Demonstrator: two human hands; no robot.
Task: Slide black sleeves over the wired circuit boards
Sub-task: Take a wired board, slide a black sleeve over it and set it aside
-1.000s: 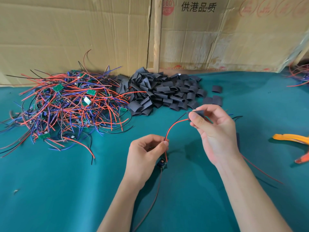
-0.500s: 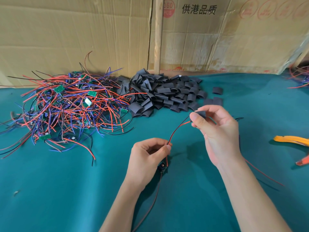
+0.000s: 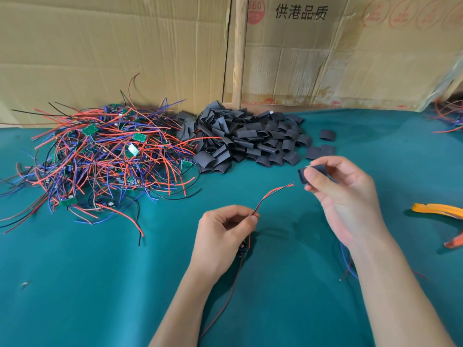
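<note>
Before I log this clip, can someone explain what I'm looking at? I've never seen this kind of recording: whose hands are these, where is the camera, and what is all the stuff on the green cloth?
There is no machine here. A person wears a camera on the head, looking down at their own two hands. The left hand pinches a red and black wire pair whose small circuit board hangs just below the hand. The right hand pinches one black sleeve, held apart from the wire tips. On the green cloth lie a tangle of wired boards, a heap of black sleeves, and an orange tool at the right edge. Cardboard stands behind.
</note>
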